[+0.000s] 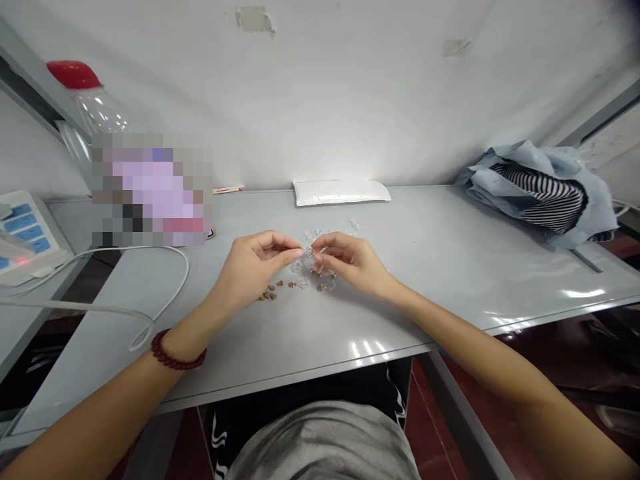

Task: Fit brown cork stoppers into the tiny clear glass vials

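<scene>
Over the middle of the desk, my left hand (pixel 257 265) is closed in a pinch, thumb against forefinger. Facing it, my right hand (pixel 353 262) pinches too, its fingertips almost meeting those of the left. Between the fingertips shows a small clear piece (pixel 308 255), apparently in my right hand's grip. What the left fingers hold is too small to make out. Behind and below the hands lie several small clear pieces (pixel 303 283), some joined to brown cork-like stoppers. Loose brown stoppers (pixel 271 295) are scattered beside my left hand, partly hidden by it.
A white padded packet (pixel 340 193) lies against the back wall. Bundled blue cloth (pixel 540 193) sits at right. At left are a red-capped clear bottle (pixel 100 107), a power strip (pixel 30 237) and a white cable (pixel 187 267) looping onto the grey desk (pixel 310 347).
</scene>
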`<state>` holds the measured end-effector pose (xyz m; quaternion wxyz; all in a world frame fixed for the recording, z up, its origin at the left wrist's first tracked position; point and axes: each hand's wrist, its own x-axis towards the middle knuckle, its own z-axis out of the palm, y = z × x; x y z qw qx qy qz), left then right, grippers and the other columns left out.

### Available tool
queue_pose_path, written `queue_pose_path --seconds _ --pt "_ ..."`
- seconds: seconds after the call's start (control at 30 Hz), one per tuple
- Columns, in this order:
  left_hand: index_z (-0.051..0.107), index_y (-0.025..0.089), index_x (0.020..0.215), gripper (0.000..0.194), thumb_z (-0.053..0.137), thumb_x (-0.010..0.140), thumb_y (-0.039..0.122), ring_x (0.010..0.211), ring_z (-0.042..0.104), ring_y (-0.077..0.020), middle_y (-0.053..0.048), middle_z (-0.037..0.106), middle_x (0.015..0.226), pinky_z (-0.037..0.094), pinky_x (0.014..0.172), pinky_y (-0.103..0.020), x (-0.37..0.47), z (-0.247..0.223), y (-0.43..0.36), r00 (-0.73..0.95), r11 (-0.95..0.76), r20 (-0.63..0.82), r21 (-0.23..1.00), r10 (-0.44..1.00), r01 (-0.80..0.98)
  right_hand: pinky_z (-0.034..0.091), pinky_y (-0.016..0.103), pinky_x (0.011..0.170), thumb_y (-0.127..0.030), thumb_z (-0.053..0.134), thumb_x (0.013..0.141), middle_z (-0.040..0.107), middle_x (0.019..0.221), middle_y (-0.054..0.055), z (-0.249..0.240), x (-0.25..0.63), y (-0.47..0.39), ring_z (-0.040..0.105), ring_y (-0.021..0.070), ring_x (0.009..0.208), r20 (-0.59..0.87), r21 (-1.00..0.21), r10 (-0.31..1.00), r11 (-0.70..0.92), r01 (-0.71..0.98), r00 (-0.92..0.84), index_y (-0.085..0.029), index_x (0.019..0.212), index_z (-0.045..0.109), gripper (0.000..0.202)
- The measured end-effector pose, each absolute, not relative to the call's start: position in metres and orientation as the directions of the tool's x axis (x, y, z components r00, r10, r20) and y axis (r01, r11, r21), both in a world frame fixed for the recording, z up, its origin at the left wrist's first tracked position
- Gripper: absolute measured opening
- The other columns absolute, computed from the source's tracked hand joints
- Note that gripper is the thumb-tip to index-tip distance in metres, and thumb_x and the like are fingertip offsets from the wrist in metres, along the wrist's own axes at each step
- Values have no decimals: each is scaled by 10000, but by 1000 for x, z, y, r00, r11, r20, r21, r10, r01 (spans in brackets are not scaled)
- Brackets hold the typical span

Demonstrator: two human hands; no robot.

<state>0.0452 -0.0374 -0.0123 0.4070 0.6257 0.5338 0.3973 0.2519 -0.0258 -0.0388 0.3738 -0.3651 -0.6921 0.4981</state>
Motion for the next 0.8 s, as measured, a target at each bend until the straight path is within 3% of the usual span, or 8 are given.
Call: queue_pose_path --seconds 0.17,0.27,0.4,0.5,0.67,0.8 --pt "733 194 792 178 754 745 364 713 669 -157 -25 752 795 527 618 -239 55 -15 -45 98 -74 53 972 994 223 549 317 790 -247 642 901 696 839 14 -34 246 -35 680 138 815 60 -998 857 69 0 -512 -178 1076 623 189" --pt "736 187 774 166 752 738 349 672 656 -150 -25 749 767 497 553 -226 56 -13 -46 96 -70 48 969 994 239 543 295 765 -234 653 895 687 762 -5 -32 245 -37 668 121 756 34 -999 864 25 -26 -503 -173 1089 610 208" --pt "748 188 799 201 752 743 381 667 643 -152 -30 756 794 473 516 -228 54 -14 -45 73 -73 55 958 996 279 540 273 725 -243 682 876 665 802 -11 -31 245 -37 637 95 689 14 -999 891 -10 -50 -453 -176 1023 621 173" --pt "754 199 819 205 749 755 394 679 640 -154 -24 758 801 487 535 -238 53 -17 -45 67 -61 43 953 997 297 538 277 717 -264 685 874 668 870 3 -33 246 -35 631 95 693 19 -998 896 -10 -63 -444 -184 998 613 164" --pt "742 193 790 159 720 793 350 746 670 -174 -25 758 818 552 667 -288 55 -18 -48 113 -97 70 960 991 263 515 291 717 -251 640 914 674 818 -18 -40 247 -35 647 112 711 75 -995 851 29 -95 -521 -229 1151 514 269" --pt "731 190 921 207 759 774 333 843 664 -186 -49 749 952 554 770 -317 56 -22 -48 265 -326 251 899 931 294 505 292 713 -250 627 921 662 803 -28 -41 247 -37 635 110 700 91 -991 842 23 -133 -532 -232 1169 489 284"
